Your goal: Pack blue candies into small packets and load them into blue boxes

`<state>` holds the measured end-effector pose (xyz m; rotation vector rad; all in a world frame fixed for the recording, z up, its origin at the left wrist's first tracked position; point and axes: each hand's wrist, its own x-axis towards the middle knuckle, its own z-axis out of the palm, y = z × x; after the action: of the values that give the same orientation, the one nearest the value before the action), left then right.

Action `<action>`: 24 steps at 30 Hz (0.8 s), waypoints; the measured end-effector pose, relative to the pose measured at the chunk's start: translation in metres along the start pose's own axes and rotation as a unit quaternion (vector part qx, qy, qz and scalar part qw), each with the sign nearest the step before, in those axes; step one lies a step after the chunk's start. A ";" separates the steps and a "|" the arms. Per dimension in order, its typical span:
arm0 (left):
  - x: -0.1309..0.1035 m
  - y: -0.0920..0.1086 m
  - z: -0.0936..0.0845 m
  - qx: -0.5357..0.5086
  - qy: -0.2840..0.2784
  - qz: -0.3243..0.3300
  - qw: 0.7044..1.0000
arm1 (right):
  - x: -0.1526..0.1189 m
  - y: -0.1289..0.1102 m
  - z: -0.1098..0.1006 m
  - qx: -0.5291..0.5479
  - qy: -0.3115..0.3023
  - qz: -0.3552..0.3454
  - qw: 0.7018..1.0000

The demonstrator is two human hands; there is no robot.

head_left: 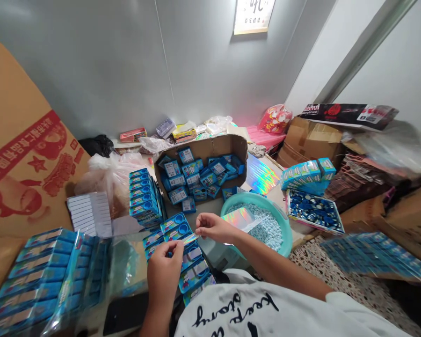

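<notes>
A small shiny iridescent strip (pixel 190 239) stretches between my two hands over rows of small blue boxes (pixel 175 223). My left hand (pixel 165 262) pinches one end between thumb and fingers. The fingertips of my right hand (pixel 214 228) are closed at the other end. Some boxes beneath bear pale strips across their tops; my hands partly cover the rows. Right of my hands stands a turquoise basin (pixel 287 234) of small pale-blue pellets (pixel 268 234), with a shiny iridescent sheet (pixel 238 218) lying over it.
Beyond my hands, a cardboard tray (pixel 240 142) holds many loose blue boxes. A stack of blue boxes (pixel 143 199) stands left of it. Plastic-wrapped boxes (pixel 38 281) and a dark phone-like slab (pixel 124 313) lie near left. At right sits a box of blue-and-silver pieces (pixel 314 211).
</notes>
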<state>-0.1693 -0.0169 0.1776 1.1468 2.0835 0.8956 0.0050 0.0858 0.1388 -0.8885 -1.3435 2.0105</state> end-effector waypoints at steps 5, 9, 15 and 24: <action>0.001 -0.004 0.000 0.038 -0.021 -0.012 0.999 | 0.006 0.006 0.002 0.010 -0.010 0.015 1.000; 0.006 -0.009 0.000 -0.016 -0.020 -0.011 1.000 | 0.006 0.018 0.009 0.032 -0.006 0.044 0.998; 0.017 -0.023 -0.001 -0.048 -0.029 0.026 0.998 | 0.001 0.039 0.016 -0.001 0.030 0.077 0.997; 0.000 -0.039 0.006 -0.122 0.106 0.053 0.985 | -0.015 0.038 -0.060 -0.368 0.143 0.002 0.919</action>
<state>-0.1836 -0.0313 0.1437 1.0770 2.0209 1.3356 0.0579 0.0958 0.0896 -1.4363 -1.9384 1.2764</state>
